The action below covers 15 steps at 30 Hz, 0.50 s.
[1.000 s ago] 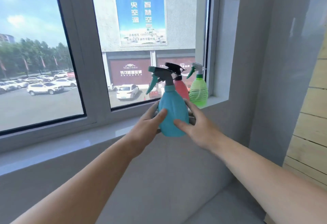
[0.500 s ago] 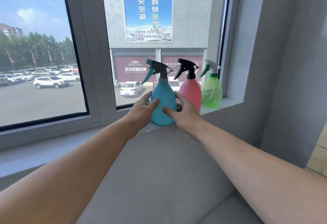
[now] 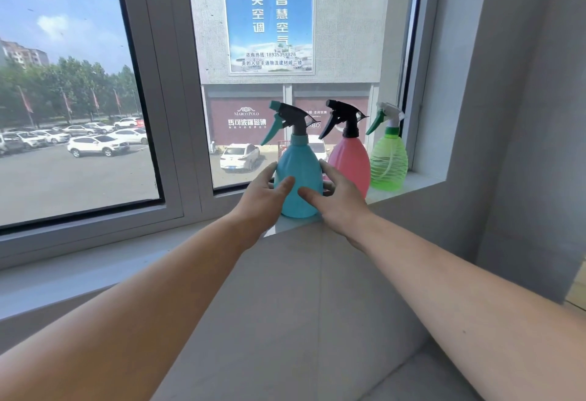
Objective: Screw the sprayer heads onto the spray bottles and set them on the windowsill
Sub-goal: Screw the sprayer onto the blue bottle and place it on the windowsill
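A blue spray bottle with a dark sprayer head and teal trigger stands upright near the front edge of the white windowsill. My left hand holds its left side, thumb across the front. From the right, my right hand holds it with its thumb on the front and its fingers round the side. A pink spray bottle with a black head stands just to the right of it. Further right, by the wall, is a clear green spray bottle with a white and green head.
The window frame and glass rise directly behind the bottles. A grey wall closes off the sill on the right. Below the sill a grey cushioned surface slopes toward me. The sill runs on bare to the left.
The blue bottle, held in the air in front of the sill a second ago, moved forward and down and now stands on the sill beside the pink bottle. Both hands stayed on it.
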Each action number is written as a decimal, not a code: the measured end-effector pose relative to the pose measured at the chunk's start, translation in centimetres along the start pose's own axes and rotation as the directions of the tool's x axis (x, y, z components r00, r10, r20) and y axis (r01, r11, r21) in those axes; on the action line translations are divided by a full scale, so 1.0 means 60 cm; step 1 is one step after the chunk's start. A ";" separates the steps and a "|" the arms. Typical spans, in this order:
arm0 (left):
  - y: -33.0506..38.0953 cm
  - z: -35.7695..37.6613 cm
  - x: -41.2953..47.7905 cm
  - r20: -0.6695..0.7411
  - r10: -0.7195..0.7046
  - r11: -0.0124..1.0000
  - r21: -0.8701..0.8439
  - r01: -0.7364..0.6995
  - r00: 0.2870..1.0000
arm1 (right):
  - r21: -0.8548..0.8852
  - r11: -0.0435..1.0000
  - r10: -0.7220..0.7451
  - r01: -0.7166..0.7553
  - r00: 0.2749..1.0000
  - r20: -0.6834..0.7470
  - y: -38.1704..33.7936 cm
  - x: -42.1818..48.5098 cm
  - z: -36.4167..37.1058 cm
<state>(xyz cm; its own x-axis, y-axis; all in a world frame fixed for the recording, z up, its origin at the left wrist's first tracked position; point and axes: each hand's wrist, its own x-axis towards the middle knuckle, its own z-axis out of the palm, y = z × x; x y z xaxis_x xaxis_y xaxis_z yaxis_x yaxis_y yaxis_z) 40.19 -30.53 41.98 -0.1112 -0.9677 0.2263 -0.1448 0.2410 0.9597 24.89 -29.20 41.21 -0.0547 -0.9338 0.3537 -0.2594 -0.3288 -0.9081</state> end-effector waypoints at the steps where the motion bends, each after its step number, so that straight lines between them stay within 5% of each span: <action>1: -0.001 -0.001 0.000 -0.007 0.004 1.000 0.015 -0.003 1.000 | -0.005 1.000 -0.003 0.003 1.000 0.002 0.002 0.000 -0.001; 15: 0.015 -0.011 -0.059 -0.124 0.095 0.985 0.156 -0.075 0.988 | -0.074 0.997 -0.001 -0.013 0.983 -0.185 0.011 -0.060 -0.062</action>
<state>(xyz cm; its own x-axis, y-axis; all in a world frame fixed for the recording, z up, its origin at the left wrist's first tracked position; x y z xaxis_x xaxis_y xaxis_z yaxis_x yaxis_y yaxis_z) 41.09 -26.96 42.14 -0.0013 -0.9420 0.3356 -0.2877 0.3218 0.9020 21.30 -25.52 40.16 -0.2319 -0.8911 0.3900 -0.3291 -0.3054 -0.8935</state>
